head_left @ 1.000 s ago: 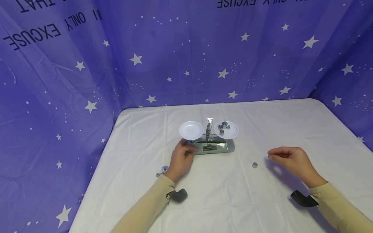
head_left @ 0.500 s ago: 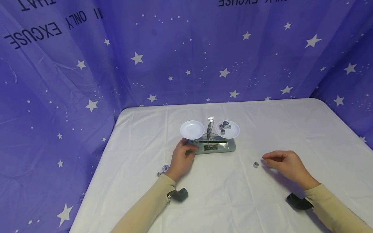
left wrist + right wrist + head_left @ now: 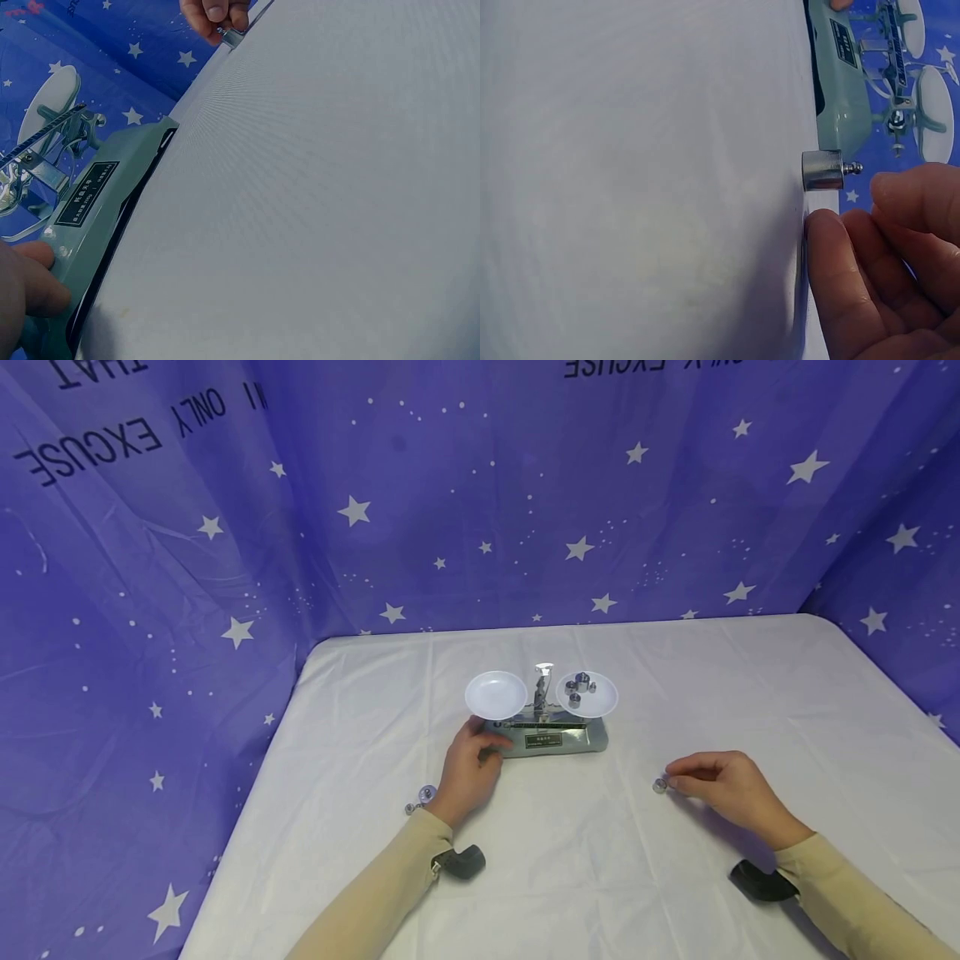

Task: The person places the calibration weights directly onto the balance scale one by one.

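Observation:
A green-grey balance scale [image 3: 591, 739] with two white pans stands near the middle of the table. My left hand [image 3: 465, 775] grips the left end of its base, thumb on the front side; the other fingers are partly hidden. The left pan [image 3: 496, 695] is bare, and several metal weights [image 3: 582, 682] stand in the right pan [image 3: 603, 700]. To the right of the scale, a single knobbed cylindrical weight [image 3: 822, 170] stands upright on the cloth. My right hand [image 3: 731, 787] is just beside it, thumb and fingertips apart and a small gap from the knob in the right wrist view.
A white cloth [image 3: 570, 877] covers the table. Several small metal weights [image 3: 427, 793] lie left of my left wrist, partly hidden by it. A purple curtain [image 3: 450, 485] with white stars hangs behind and on both sides.
My right hand has moved left and slightly down, coming close to the single weight. My left hand stays on the scale's base.

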`<state>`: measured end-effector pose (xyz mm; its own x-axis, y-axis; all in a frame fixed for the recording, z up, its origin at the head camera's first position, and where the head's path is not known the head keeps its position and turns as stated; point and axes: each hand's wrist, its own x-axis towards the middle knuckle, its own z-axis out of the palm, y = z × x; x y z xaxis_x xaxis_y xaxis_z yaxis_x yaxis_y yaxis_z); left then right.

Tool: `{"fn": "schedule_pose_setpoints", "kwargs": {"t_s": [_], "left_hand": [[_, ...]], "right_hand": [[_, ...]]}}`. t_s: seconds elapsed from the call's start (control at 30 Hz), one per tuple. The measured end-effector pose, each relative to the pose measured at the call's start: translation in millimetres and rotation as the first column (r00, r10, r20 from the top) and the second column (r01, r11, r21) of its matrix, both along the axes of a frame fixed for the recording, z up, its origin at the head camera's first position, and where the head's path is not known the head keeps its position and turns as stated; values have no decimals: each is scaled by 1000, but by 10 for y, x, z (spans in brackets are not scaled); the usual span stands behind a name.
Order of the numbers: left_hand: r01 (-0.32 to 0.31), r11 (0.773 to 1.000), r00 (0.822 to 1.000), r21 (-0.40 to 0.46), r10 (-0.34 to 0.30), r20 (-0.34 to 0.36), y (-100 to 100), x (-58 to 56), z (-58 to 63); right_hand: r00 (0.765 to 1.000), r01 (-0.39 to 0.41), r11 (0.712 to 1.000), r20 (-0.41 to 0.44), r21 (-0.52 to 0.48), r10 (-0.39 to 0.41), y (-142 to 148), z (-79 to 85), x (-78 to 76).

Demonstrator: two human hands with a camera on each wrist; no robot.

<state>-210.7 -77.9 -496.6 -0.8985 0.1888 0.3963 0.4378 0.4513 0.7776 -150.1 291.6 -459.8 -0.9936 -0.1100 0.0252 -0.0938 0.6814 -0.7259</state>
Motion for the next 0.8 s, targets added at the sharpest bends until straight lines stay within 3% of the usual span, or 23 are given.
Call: {"fn": "schedule_pose_setpoints", "kwargs": {"t_s": [0.8], "left_hand": [[2,1000,1000,-11,-2,-8,2,12,16]], "right_hand": [[994,-105,993,10,47,104,-124,35,-80]]}}
